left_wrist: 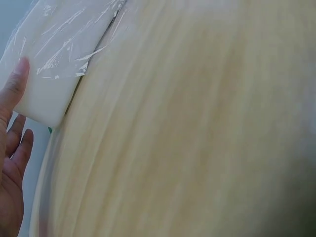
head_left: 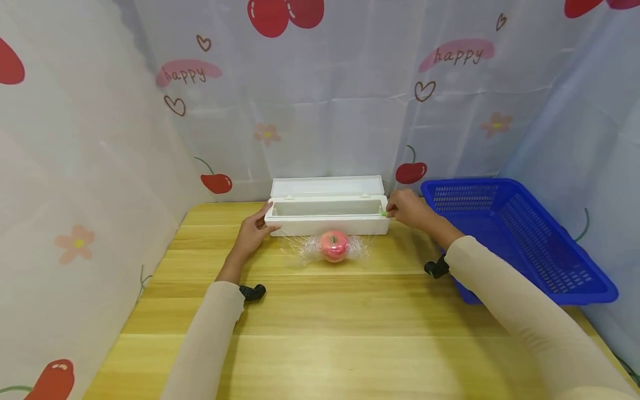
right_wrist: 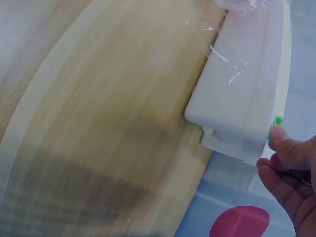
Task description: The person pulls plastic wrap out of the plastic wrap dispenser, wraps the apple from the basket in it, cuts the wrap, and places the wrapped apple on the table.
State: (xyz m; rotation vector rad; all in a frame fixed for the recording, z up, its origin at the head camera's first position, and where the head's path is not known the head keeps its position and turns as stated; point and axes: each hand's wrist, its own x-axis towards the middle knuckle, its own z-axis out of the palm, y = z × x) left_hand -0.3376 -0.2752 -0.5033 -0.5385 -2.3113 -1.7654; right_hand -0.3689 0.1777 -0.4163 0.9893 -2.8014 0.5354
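A long white dispenser box [head_left: 327, 225] stands open at the back of the wooden table [head_left: 350, 322], its lid tilted up behind it. In front of it lies a red apple [head_left: 334, 245] wrapped in clear film. My left hand [head_left: 255, 229] rests against the box's left end [left_wrist: 54, 64], thumb [left_wrist: 12, 89] straight along the front face and the other fingers relaxed. At the right end of the box [right_wrist: 242, 94], my right hand [head_left: 407, 208] has curled fingers [right_wrist: 291, 168] pinching a small green slider [right_wrist: 278, 120] on the rim.
A blue plastic basket [head_left: 520, 233] sits at the table's right edge, close to my right forearm. Cherry-print curtains close in the left, back and right sides. Bare wood runs from the apple to the near edge.
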